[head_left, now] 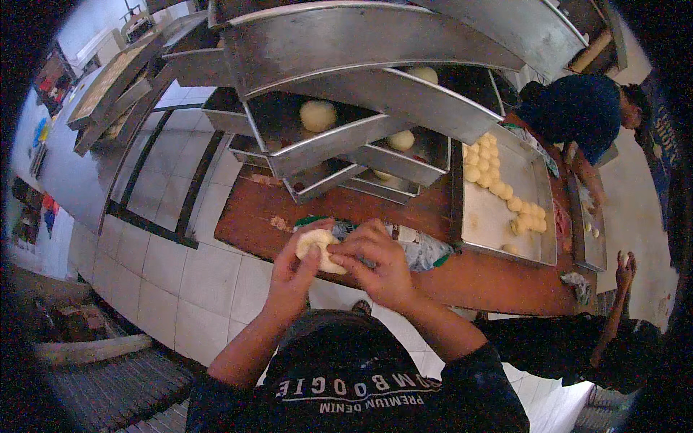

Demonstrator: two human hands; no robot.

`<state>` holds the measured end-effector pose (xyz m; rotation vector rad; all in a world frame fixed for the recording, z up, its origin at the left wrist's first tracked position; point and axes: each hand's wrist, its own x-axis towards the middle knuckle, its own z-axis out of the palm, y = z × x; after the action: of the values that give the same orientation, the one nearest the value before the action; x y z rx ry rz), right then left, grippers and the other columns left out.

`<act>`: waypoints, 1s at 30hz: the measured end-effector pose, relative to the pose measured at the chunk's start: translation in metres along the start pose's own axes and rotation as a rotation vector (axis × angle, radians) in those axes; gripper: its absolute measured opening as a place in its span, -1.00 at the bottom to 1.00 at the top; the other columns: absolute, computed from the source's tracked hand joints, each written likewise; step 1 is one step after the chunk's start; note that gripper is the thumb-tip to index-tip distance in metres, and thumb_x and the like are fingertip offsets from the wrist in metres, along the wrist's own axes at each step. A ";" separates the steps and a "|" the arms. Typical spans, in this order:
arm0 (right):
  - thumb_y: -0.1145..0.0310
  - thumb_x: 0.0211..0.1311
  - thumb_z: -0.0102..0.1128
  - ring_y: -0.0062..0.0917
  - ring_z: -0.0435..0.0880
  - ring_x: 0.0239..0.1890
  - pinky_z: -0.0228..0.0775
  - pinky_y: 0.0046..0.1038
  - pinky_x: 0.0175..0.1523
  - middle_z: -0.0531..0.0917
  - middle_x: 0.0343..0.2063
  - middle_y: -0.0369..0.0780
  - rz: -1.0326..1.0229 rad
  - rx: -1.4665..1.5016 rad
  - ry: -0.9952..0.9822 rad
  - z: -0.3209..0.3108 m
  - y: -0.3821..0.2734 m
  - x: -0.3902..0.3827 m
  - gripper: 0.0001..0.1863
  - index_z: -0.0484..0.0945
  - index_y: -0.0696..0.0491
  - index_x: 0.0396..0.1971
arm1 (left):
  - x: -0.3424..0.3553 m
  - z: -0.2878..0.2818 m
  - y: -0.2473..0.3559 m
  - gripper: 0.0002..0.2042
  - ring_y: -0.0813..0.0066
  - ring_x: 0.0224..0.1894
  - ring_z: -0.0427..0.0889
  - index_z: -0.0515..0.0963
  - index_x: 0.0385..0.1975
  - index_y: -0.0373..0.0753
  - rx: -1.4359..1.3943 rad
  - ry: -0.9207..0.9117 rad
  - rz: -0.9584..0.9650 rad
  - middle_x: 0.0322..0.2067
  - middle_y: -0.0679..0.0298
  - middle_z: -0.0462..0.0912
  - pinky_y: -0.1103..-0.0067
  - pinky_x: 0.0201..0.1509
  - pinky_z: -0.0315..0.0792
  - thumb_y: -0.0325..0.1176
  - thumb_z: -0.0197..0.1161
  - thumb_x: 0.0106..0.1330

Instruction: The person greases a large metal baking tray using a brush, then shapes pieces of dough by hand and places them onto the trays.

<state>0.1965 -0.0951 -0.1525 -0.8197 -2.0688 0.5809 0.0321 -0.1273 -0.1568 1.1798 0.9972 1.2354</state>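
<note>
A pale piece of dough (pixel 315 247) is held between my two hands, above the near edge of the brown table. My left hand (pixel 294 263) cups it from the left, with the thumb pressed onto its top. The bent fingers of my right hand (pixel 375 258) pinch the right edge of the dough. Just behind my hands a crumpled plastic bag (pixel 422 249) lies on the table. Farther right, a metal tray (pixel 498 224) holds rows of small round dough balls (pixel 491 173).
Stacked metal pans (pixel 339 144), some with dough balls (pixel 318 115), rise ahead of me. To the right, one co-worker (pixel 577 119) leans over another tray (pixel 593 245); a second co-worker (pixel 577 346) stands nearer. Black metal rails (pixel 195 187) run along the tiled floor at left.
</note>
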 end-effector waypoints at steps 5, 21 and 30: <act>0.35 -0.26 0.35 -0.43 0.34 -0.25 0.18 -0.41 -0.14 0.44 -0.36 -0.33 -0.298 -0.502 0.019 -0.008 -0.016 -0.010 -0.61 0.59 -0.07 -0.27 | 0.015 0.014 0.009 -0.73 0.54 -0.35 0.43 0.35 -0.27 -0.21 -0.585 0.061 -0.344 -0.42 0.35 0.42 0.58 -0.26 0.34 -0.13 -0.14 0.35; 0.34 -0.12 0.28 -0.37 0.37 -0.14 0.12 -0.36 0.04 0.45 -0.23 -0.26 0.123 -0.138 0.030 -0.015 -0.018 -0.004 -0.80 0.59 -0.01 -0.39 | 0.011 0.011 0.001 -0.63 0.42 -0.14 0.47 0.39 -0.14 -0.28 -0.336 0.009 -0.378 -0.25 0.24 0.48 0.48 -0.05 0.33 -0.08 -0.09 0.32; 0.33 -0.10 0.28 -0.38 0.36 -0.11 0.19 -0.44 -0.01 0.46 -0.24 -0.24 0.460 0.270 0.058 -0.011 0.005 -0.006 -0.80 0.59 0.01 -0.39 | 0.007 0.018 -0.002 -0.55 0.51 -0.21 0.49 0.40 -0.15 -0.31 0.048 -0.142 -0.328 -0.23 0.24 0.50 0.60 -0.14 0.37 0.01 -0.10 0.30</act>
<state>0.2096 -0.0950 -0.1525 -1.1396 -1.7019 1.0464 0.0514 -0.1220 -0.1560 1.0741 1.0692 0.8620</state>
